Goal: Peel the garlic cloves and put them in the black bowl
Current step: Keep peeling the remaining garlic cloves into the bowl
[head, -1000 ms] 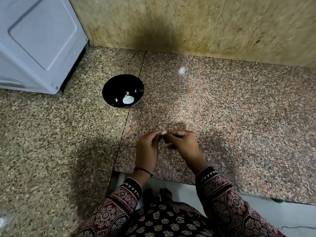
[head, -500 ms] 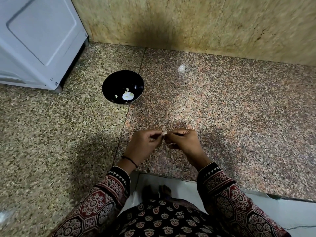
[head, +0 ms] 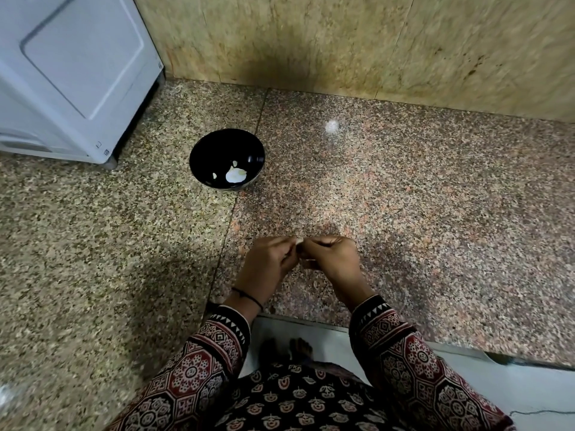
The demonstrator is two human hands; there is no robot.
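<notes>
Head: pale garlic clove (head: 298,241) (barely visible)

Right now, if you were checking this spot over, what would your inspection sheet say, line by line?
Surface: speckled granite counter, two slabs meeting at a seam.
Job's things: black bowl holds a few pale pieces; one garlic clove is held above the counter.
Clutter: a pale blurred spot near the wall; cannot tell what it is.
Grips: left hand and right hand both pinch the clove at their fingertips.
Cables: a thin dark line on the floor at lower right, perhaps a wire.
Surroundings: white appliance at left, stone wall behind, bare feet below.
</notes>
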